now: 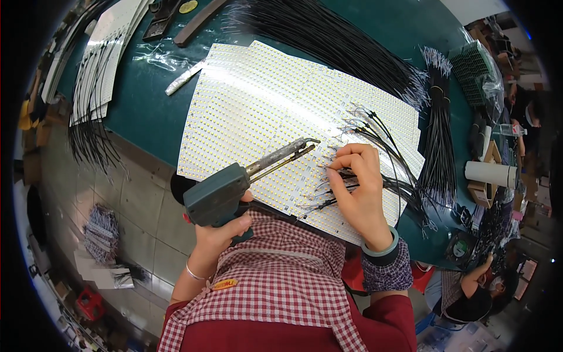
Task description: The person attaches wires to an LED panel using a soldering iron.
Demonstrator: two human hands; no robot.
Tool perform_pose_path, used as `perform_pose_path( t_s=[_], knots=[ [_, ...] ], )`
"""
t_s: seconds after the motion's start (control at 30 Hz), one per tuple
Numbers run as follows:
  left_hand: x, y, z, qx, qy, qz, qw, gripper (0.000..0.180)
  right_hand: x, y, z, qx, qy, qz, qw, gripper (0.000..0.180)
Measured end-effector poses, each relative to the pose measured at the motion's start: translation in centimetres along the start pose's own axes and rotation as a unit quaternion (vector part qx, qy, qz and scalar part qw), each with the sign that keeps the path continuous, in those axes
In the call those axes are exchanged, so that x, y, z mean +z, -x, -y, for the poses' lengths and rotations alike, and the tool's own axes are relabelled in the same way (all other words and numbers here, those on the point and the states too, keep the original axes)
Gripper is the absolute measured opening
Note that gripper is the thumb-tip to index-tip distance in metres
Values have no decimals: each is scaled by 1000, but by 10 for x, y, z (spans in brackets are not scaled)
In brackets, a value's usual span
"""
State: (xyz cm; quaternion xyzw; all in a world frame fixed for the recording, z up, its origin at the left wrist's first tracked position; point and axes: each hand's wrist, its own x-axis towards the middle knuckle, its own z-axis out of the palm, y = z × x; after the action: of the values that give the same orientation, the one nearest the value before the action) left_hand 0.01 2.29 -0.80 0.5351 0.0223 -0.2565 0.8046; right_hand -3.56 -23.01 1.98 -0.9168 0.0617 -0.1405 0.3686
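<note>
My left hand [221, 234] is wrapped round the grip of a dark green soldering gun [217, 195]. Its metal tip points right and hovers over a stack of white LED boards [252, 105] dotted with small yellow squares. Close to that tip, my right hand [360, 190] pinches a thin wire between thumb and forefinger; the fingers partly hide its end. Several short black wires [384, 138] with bare ends fan out over the boards around my right hand, and their far ends trail past the right edge onto the table.
A large bundle of black wires [334, 41] lies behind the boards, and a tied bundle [438, 117] is at their right. More boards with wires [108, 58] overhang the green table [141, 111] at far left. A white roll [491, 174] and a person [484, 287] are at right.
</note>
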Motion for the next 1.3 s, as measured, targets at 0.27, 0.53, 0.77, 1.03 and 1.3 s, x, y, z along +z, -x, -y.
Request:
perform_pose_path(
  t_s=[0.27,0.53,0.77,1.03,1.3],
  knots=[
    [-9,9,-2,3,-23,28,999,47,-3,7,4,9,-8,19,1000,12],
    [-8,17,4,-7,-70,8,998,46,-5,13,4,65,-58,8,996,10],
    [-10,16,4,1,-79,17,997,45,-3,11,9,15,-31,-21,999,12],
    [-14,27,3,-8,-102,47,994,40,6,11,11,-12,20,20,1000,10],
    [-12,42,-1,0,-224,12,975,26,10,10,13,-9,42,15,999,10]
  ],
)
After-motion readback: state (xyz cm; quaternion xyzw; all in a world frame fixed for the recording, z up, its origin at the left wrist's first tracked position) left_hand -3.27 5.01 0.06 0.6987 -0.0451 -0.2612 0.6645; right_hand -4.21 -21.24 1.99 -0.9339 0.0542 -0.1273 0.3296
